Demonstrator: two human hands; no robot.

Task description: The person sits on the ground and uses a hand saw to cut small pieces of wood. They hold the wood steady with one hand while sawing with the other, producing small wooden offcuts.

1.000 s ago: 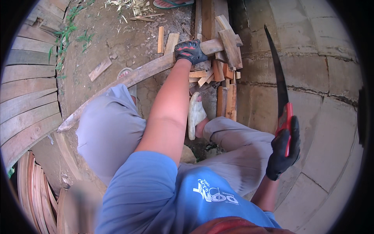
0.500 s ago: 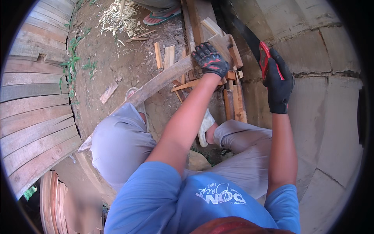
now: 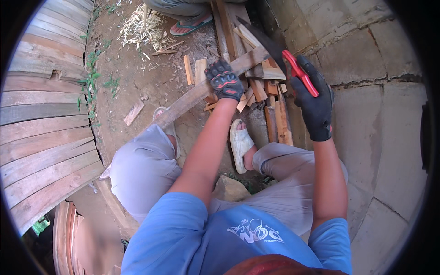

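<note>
My left hand [image 3: 225, 82], in a black glove with red trim, grips a long weathered wooden plank [image 3: 188, 101] from above. The plank slants from beside my left knee up to a small heap of wood offcuts. My right hand [image 3: 316, 98], also in a black glove, is closed on the red handle of a pruning saw [image 3: 300, 73]. Its dark curved blade points up and left, close to the plank's far end; whether they touch I cannot tell. Cut wood blocks [image 3: 277, 120] lie below that end.
Another person's sandalled foot [image 3: 191, 26] is at the far side, near a pile of wood shavings [image 3: 141, 30]. A grey block wall [image 3: 362, 114] runs along the right. Wooden boards [image 3: 43, 119] line the left. A stone [image 3: 229, 188] lies between my legs.
My left hand has moved left and nearer along the plank. My right hand has brought the saw left, toward the plank's far end. The plank has shifted slightly, uncovering more offcuts.
</note>
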